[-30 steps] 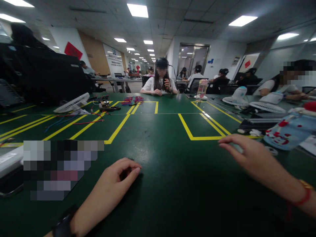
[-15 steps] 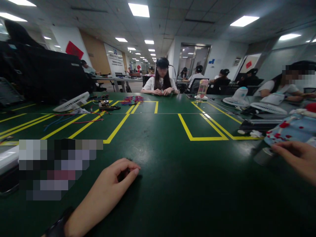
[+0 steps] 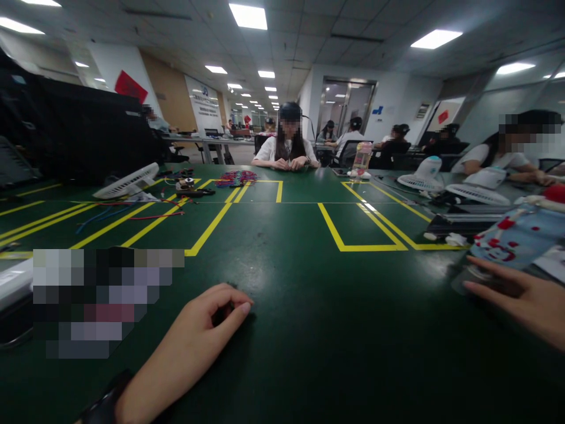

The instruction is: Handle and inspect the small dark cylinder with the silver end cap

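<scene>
My left hand (image 3: pixel 216 321) rests on the green table (image 3: pixel 282 365), its fingers curled and pressed together; whatever they hold, if anything, is hidden. At the right edge my right hand (image 3: pixel 521 297) has its forefinger and thumb apart, beside a grey, cylinder-like object (image 3: pixel 463 279) that it partly covers. No object shows between those fingertips. Just behind that hand lies a light blue patterned cloth item (image 3: pixel 512 235) with red spots.
White fans (image 3: pixel 424 174) stand at the back right, near black metal parts (image 3: pixel 463 225). Another fan (image 3: pixel 128 181), wires (image 3: pixel 159 217) and a colourful bundle (image 3: pixel 236 178) lie at the back left. A person (image 3: pixel 289 141) sits opposite.
My right hand has moved slightly down and left, over the grey object, and its fingers have spread. My left hand is almost unmoved.
</scene>
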Demonstrator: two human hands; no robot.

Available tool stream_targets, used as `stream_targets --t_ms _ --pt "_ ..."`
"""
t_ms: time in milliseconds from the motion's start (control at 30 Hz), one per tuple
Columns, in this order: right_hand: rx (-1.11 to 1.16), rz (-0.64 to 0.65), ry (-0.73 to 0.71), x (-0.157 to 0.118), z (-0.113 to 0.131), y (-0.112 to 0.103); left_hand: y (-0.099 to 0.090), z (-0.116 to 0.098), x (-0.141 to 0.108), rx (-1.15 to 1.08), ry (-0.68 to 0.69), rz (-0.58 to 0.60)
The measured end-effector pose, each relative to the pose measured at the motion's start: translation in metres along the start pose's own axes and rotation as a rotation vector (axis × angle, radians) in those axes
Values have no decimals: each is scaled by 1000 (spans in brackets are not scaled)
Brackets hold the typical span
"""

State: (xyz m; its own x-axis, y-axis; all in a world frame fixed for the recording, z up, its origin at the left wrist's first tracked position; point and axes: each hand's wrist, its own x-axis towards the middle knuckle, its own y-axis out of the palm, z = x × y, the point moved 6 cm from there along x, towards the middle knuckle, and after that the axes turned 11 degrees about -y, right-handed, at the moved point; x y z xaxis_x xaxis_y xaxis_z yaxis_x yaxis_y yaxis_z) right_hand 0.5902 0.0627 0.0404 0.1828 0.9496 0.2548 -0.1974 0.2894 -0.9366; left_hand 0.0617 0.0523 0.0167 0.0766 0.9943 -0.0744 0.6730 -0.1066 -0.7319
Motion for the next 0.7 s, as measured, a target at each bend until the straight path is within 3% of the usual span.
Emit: stream_targets --t_ms 67,100,200,267,367,467,700 --pt "47 35 50 -10 25 9 1 0 1 -1 4 0" --pt "98 35 1 -15 47 14 1 1 1 0 6 0" --pt "295 -41 -412 -37 143 26 2 4 2 7 9 0" --pt "443 19 -654 -56 206 39 3 4 2 14 12 1" --pt "603 146 -783 -75 271 58 4 -4 0 31 53 -14" --pt "710 189 -749 -80 292 70 6 -27 -6 8 158 -32" --pt "917 277 -668 -78 288 82 23 -93 -4 -94 351 41"
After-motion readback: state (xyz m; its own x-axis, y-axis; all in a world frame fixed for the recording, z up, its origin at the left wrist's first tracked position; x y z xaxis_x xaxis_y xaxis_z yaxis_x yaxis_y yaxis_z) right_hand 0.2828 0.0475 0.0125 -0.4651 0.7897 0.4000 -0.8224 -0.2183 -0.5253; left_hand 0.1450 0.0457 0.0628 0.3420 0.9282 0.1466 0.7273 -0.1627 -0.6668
